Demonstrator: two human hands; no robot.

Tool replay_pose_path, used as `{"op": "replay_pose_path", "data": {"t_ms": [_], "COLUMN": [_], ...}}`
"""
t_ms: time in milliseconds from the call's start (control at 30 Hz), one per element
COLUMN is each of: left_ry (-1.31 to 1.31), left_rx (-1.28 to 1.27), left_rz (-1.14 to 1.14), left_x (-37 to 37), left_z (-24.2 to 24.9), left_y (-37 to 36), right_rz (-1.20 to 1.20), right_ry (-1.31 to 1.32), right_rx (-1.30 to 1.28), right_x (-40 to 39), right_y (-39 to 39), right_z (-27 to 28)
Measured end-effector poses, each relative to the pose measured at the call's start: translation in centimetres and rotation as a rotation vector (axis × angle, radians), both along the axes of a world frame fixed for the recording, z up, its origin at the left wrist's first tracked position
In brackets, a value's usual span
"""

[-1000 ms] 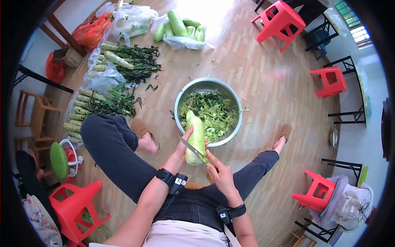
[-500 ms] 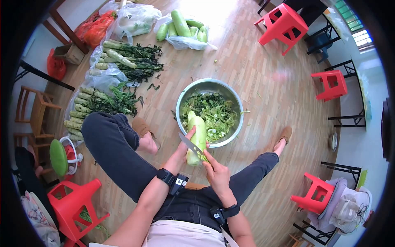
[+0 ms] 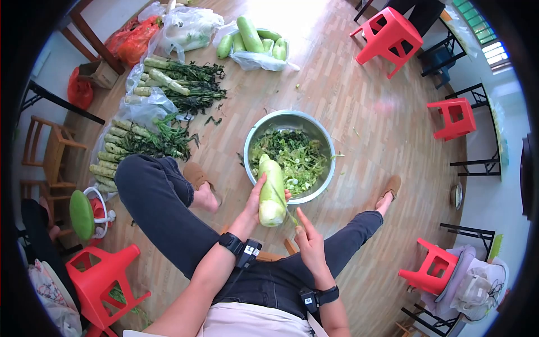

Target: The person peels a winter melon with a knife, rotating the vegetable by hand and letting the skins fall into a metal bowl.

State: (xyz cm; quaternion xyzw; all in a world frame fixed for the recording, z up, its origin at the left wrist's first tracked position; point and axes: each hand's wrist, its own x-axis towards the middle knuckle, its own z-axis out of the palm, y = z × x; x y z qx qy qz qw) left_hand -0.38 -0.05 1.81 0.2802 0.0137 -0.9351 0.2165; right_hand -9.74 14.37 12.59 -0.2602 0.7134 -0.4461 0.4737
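My left hand [image 3: 256, 200] is wrapped around a long pale green gourd [image 3: 272, 188], its narrow end pointing away over the basin. The near end of the gourd looks whitish, as if cut or peeled. My right hand [image 3: 310, 242] grips a knife [image 3: 290, 212], seen almost edge-on just right of the gourd's near end, with a bit of green peel by it. Below the gourd, a steel basin [image 3: 331, 174] holds chopped green leaves and peelings [image 3: 297, 163]. The knife's handle is hidden in my fingers.
Leafy stem vegetables [image 3: 132, 140] lie on plastic at the left. Beyond them, more gourds [image 3: 250, 35] rest in a plastic bag. Red stools [image 3: 387, 36] stand around the room. One red stool [image 3: 104, 281] is close by my left side. A person's dark-clad legs [image 3: 424, 14] show at the top right.
My right hand and the knife have moved off the gourd, to the right and toward me. The blade has turned from broadside to nearly edge-on. My left hand keeps its hold.
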Motion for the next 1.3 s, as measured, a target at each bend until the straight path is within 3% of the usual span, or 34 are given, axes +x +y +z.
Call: {"op": "replay_pose_path", "data": {"t_ms": [33, 133, 233, 367, 567, 667, 733, 800, 867, 933, 967, 1033, 1167, 1300], "left_ry": [0.003, 0.056, 0.157, 0.075, 0.055, 0.198, 0.147, 0.027, 0.05, 0.032, 0.031, 0.114, 0.144, 0.037], "left_rx": [-0.001, -0.01, 0.024, -0.024, -0.042, 0.021, -0.038, -0.106, -0.016, 0.136, 0.135, -0.038, -0.1, -0.128], "left_rz": [-0.001, 0.022, -0.014, -0.037, 0.006, -0.039, -0.033, -0.03, 0.002, 0.08, 0.079, 0.078, 0.066, 0.018], "left_x": [-0.1, -0.3, 0.0, 0.0, 0.2, 0.0, -0.4, -0.3, -0.2, -0.5, -0.4, 0.0, 0.3, 0.0], "left_z": [-0.1, 0.0, 0.3, 0.6, 0.1, 1.2, 1.6, 1.5, 1.1, 2.6, 2.3, 1.9, -0.3, 0.8], "left_y": [0.0, 0.3, 0.3, 0.1, 0.2, 0.7, 0.4, 0.2, 0.2, 0.0, 0.0, -0.3, -0.3, -0.4], "right_rz": [0.127, 0.196, 0.202, 0.21, 0.176, 0.025, -0.159, -0.157, -0.165, 0.029, 0.029, 0.179, 0.194, 0.251], "right_ry": [0.192, 0.377, 0.449, 0.457, 0.406, 0.329, -0.237, -0.217, -0.189, 0.117, 0.116, 0.368, 0.421, 0.677], "right_rx": [0.042, 0.023, -0.07, 0.003, 0.058, -0.059, -0.088, -0.088, -0.084, -0.031, -0.031, -0.057, -0.058, -0.091], "right_x": [-0.2, 0.1, 0.5, 1.0, 1.3, 1.2, 0.7, 0.7, 0.4, 0.2, 0.4, 0.7, 0.9, 1.3], "right_y": [0.3, 0.4, -0.1, -1.0, -2.3, -2.7, -2.8, -2.3, -1.3, -0.2, 0.2, 0.8, 0.7, 0.3], "right_z": [0.2, 0.3, 0.2, 0.1, -0.8, -2.5, -1.7, -0.3, 0.1, 0.1, 0.1, 0.1, 0.6, 0.4]}}
